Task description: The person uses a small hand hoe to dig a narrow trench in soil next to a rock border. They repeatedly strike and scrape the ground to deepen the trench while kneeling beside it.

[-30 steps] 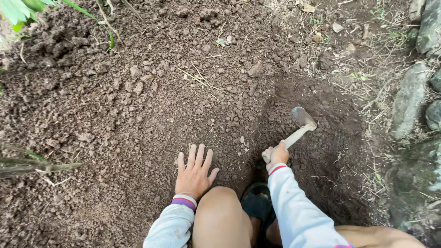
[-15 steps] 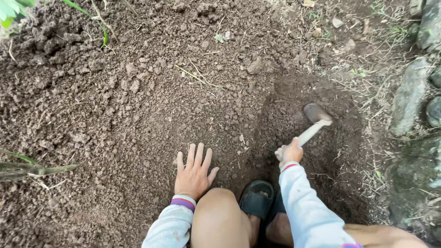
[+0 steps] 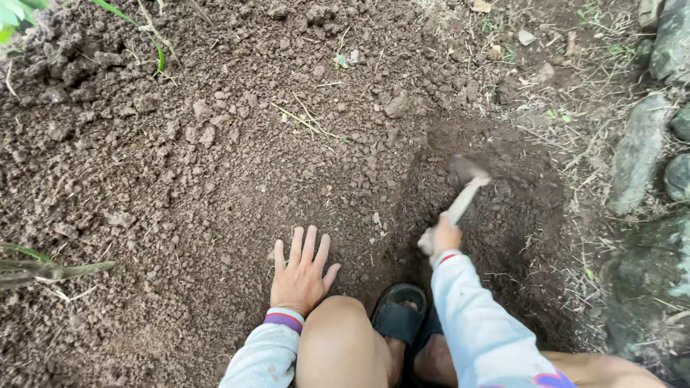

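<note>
- Gripping the small hoe (image 3: 466, 188) in my right hand (image 3: 443, 237), fingers closed round its handle, right of centre.
- Hollow (image 3: 503, 237) in the soil already dug; it looks shallow.
- Left hand (image 3: 300, 276) spread flat, empty, lower centre.

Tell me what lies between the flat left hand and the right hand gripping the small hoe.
Head view: only loose crumbly soil lies between the left hand and the right hand holding the hoe.
</note>
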